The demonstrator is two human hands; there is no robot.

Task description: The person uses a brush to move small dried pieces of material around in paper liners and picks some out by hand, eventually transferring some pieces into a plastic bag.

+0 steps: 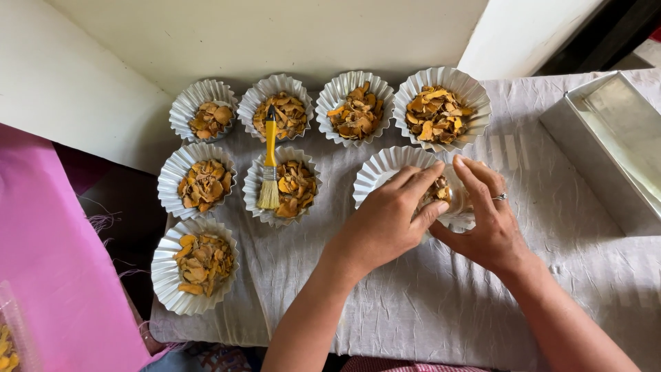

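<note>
Paper cup [385,169] of orange chips, on the cloth-covered counter [427,289] below the back row: left hand [389,220] and right hand [485,220] both grasp it, arranging contents; steadying needed.

Both hands cover much of a fluted foil cup [385,169], the left hand [389,220] hiding its near rim and the right hand [485,220] its far side, so only a sliver of the orange dried slices [438,189] shows between the fingers. Right of the right hand, a metal tray [606,138] runs off the frame edge. Far left of the left hand, a clear container [8,337] is cropped at the corner.
</note>
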